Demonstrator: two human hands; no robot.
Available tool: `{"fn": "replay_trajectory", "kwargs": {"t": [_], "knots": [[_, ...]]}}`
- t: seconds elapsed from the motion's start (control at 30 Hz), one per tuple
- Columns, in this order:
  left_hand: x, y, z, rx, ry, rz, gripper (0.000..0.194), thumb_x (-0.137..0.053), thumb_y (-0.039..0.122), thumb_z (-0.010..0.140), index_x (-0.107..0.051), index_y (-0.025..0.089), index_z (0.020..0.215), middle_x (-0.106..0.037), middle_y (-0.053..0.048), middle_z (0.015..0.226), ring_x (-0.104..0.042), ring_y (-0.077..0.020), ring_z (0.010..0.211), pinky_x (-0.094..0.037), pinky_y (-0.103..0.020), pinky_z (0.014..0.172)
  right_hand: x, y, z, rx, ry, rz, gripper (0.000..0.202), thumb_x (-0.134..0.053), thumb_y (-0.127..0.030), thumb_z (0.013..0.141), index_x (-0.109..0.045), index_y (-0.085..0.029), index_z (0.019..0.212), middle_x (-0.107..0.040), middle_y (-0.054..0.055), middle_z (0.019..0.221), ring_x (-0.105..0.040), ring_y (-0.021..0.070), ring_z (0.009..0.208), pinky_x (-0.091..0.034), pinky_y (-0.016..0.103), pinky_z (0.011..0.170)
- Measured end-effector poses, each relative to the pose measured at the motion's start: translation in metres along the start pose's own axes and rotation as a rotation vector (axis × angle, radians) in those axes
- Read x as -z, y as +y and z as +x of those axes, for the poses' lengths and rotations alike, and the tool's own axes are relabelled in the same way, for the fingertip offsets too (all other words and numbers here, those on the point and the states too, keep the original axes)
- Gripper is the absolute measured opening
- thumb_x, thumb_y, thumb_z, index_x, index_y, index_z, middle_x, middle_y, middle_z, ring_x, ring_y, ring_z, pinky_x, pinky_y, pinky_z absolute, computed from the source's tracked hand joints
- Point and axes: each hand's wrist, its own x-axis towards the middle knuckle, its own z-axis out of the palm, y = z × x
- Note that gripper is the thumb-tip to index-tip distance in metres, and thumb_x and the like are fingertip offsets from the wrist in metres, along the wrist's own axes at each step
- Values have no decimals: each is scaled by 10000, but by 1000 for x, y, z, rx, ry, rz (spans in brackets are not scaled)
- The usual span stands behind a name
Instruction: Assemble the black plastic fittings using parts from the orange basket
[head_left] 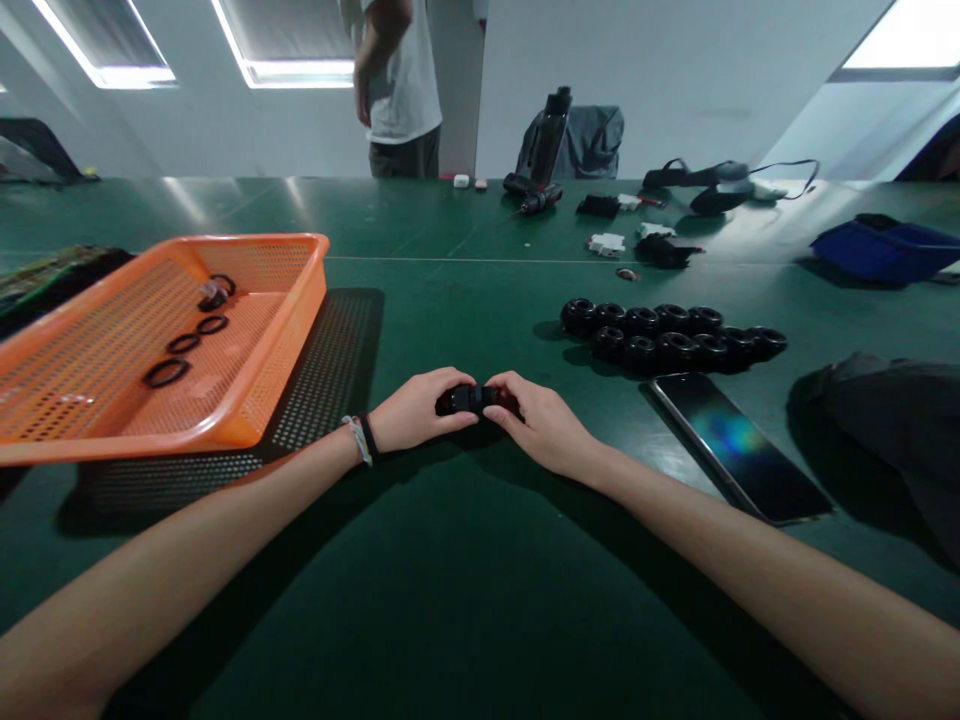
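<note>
My left hand [424, 408] and my right hand [541, 420] meet at the middle of the green table [480, 600]. Between them is a small black part [472, 398], pinched by thumb and fingers from both sides. Its ends are covered by my fingers, so its exact kind is unclear. To the left, an orange perforated basket [292, 330] holds several black rings [166, 373] and a small clump [215, 292] at its far end. Right of my hands lie two rows of glossy black round pieces with center holes [675, 350].
A phone [739, 440] and dark cloth [892, 430] lie at right. Farther back are a blue bin [889, 248], a power drill [540, 198], a dark bottle [551, 135] and white connectors [606, 244]. A person [405, 80] stands beyond the table.
</note>
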Motion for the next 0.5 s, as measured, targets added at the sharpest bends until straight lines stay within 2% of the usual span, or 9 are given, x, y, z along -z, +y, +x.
{"fn": "replay_trajectory", "kwargs": {"t": [0.5], "knots": [[0,0,0,-11,-1,-7,292,-593,309,797,-565,129,1024,-621,-80,981,-575,-197,876,-456,-313,790,1,-1,1,-9,-14,-15,79,-482,-226,852,-510,-176,906,-596,31,795,-529,153,701,-378,274,631]]}}
